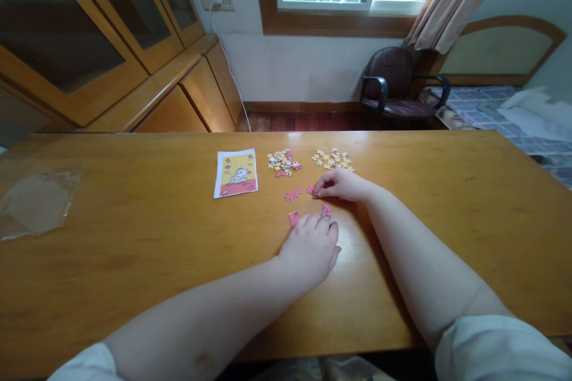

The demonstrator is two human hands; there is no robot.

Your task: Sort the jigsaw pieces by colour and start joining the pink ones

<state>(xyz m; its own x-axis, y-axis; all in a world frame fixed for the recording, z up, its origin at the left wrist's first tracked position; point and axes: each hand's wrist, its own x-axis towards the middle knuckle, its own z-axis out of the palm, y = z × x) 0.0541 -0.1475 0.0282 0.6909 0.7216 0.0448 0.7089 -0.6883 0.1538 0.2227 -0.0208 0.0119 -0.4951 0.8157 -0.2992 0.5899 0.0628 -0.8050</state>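
Note:
My right hand pinches a small pink puzzle piece at the table surface, with another pink piece right beside it. Nearer to me, my left hand rests with its fingers bent together and pointing down; the fingertips and whatever is under them are hidden. Just past its knuckles lie a pink piece on the left and a pink patterned piece on the right. Two small pink pieces sit together left of my right hand.
Mixed puzzle pieces form a pile farther back, beside a second, mostly yellowish pile. A picture card with a white animal lies left of them. A clear plastic bag is at the table's left. Beyond stands an armchair.

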